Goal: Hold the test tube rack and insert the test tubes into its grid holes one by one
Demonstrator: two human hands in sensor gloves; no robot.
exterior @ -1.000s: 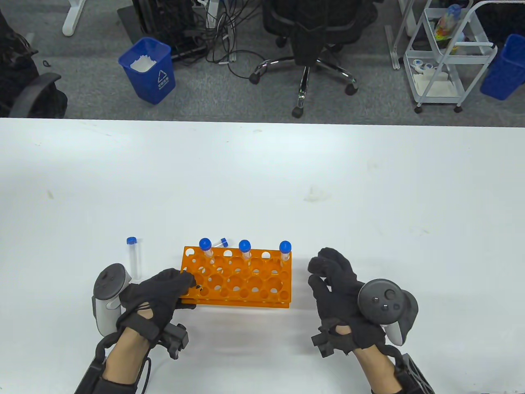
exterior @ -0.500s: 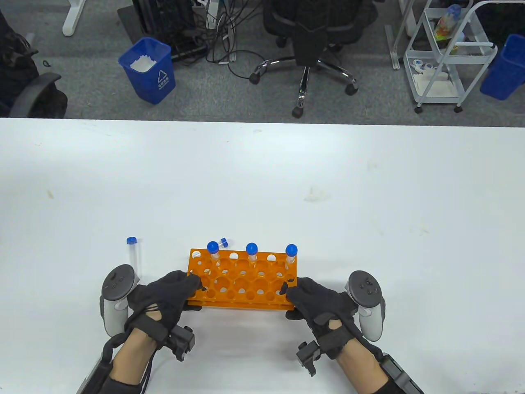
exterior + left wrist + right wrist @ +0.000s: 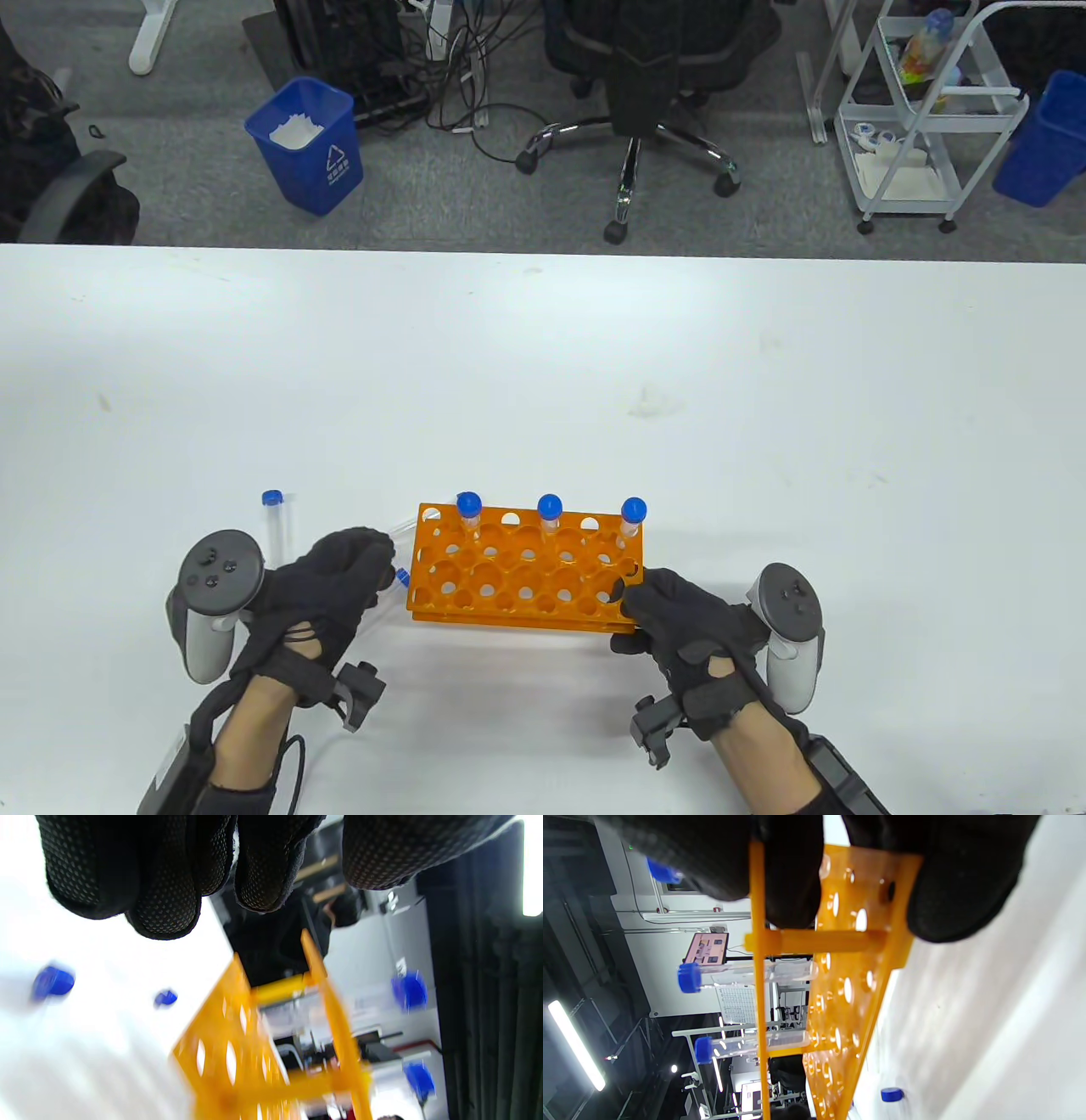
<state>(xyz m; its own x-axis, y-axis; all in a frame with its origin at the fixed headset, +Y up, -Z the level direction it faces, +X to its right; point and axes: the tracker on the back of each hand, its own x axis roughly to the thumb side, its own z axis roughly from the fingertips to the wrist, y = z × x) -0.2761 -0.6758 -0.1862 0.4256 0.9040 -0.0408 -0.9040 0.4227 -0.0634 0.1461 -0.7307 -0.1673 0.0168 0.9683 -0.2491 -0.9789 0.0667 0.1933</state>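
Right hand point(image 3: 679, 615) grips the light, stiff orange rack point(image 3: 522, 569) by its end near the table's near edge; left hand point(image 3: 327, 586) curled, grip unclear.

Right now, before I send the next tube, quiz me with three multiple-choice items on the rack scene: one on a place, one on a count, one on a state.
1. Where in the orange rack do the capped tubes stand?
A) far row
B) near row
C) middle row

2. How many tubes stand in it?
A) two
B) three
C) five

3. What is the right hand doing?
A) gripping the rack's right end
B) hovering clear of it
C) holding a tube

Answers:
1 A: the blue caps line the edge away from the hands.
2 B: three blue caps rise above the rack in the table view.
3 A: the right wrist view shows its fingers wrapped over the rack's edge.
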